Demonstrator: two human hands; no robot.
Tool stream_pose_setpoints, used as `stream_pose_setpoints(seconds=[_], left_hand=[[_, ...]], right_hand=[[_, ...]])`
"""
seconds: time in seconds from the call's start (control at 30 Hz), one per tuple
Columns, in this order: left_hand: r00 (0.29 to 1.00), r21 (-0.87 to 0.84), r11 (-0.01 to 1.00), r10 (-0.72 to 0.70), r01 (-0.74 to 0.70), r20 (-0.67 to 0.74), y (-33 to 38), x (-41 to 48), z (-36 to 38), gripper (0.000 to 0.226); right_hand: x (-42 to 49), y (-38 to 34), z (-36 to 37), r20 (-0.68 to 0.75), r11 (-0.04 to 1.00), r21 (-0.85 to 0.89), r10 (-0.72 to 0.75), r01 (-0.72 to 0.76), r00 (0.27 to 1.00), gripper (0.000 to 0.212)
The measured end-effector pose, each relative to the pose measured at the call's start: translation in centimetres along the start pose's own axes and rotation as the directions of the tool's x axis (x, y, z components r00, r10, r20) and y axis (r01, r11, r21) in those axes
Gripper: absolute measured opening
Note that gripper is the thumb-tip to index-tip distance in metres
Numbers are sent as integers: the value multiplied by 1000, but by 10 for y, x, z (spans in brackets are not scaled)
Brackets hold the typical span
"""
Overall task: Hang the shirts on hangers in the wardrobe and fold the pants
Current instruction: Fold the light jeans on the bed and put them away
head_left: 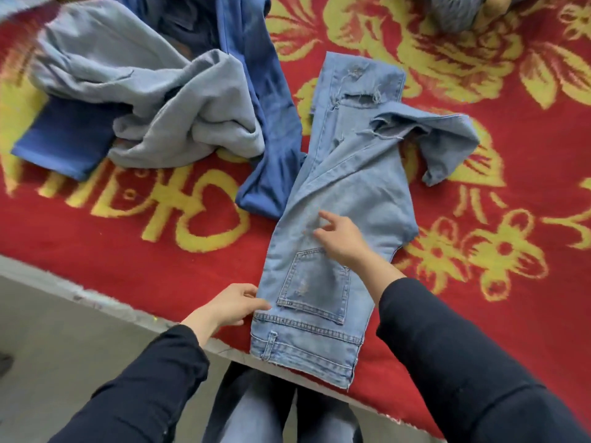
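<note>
Light-blue ripped jeans [339,193] lie flat on the fuzzy red-and-yellow flowered blanket [479,91], long axis running from the waistband at 6 o'clock up to the frayed legs at 12. The left hand [230,306] pinches the side edge by the waistband, and the right hand [342,239] rests on the seat with fingers loosely spread. A crumpled soft grey garment [160,100] and a dark blue garment [271,123] sit around 10-11 o'clock.

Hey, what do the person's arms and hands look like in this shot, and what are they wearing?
Both arms are covered by long, plain, dark sleeves. The left sleeve and the right sleeve each end at the wrist. The fabric looks soft and slightly creased, with no print or logo in view. The left hand and right hand are bare: no gloves, and no ring or watch shows.
</note>
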State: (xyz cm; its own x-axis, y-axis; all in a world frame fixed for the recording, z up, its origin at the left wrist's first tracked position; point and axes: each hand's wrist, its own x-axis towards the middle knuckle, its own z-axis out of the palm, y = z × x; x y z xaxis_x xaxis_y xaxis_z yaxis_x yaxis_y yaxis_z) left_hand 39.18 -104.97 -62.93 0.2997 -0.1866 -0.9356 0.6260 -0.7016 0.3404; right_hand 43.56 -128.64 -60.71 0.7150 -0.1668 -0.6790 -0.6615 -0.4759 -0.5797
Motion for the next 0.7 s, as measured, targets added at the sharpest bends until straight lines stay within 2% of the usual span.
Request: stream_pose_setpoints(seconds=[0.1,0.17,0.23,0.3,0.37,0.4,0.43,0.5,0.53,0.63,0.7], left_hand=[[973,25,983,182,-180,-144,15,16,-2,31],[945,-63,964,236,-257,-227,26,21,2,36],[937,-127,948,255,-291,-240,34,26,7,34],[937,-70,954,272,-293,-219,34,32,7,21],[952,-60,960,260,-272,-161,30,37,5,14],[959,-59,964,248,-258,-140,29,39,4,13],[964,-58,968,234,-243,-128,28,40,4,13],[980,-56,981,179,-184,-87,31,39,1,18],[992,-44,991,124,-125,-24,33,36,-1,19],[964,109,990,-115,91,242,32,26,-6,31],[955,271,956,-181,115,234,32,22,0,27]], right_hand=[[-3,19,-13,-273,998,-7,61,-65,960,41],[-11,38,-17,-458,988,18,143,-152,877,39],[-19,56,-15,-546,945,127,319,-300,774,47],[-24,71,-11,-484,860,254,509,-442,712,61],[-28,82,-4,-356,813,313,580,-491,733,70],[-30,86,-1,-314,818,323,568,-477,761,68],[-32,90,0,-296,830,320,545,-456,784,56],[-35,96,-3,-291,858,262,507,-442,811,15],[-37,98,-6,-268,864,223,499,-451,824,6],[-45,102,-18,-104,835,80,550,-545,828,22],[-53,105,-24,-39,834,5,551,-552,833,17]])
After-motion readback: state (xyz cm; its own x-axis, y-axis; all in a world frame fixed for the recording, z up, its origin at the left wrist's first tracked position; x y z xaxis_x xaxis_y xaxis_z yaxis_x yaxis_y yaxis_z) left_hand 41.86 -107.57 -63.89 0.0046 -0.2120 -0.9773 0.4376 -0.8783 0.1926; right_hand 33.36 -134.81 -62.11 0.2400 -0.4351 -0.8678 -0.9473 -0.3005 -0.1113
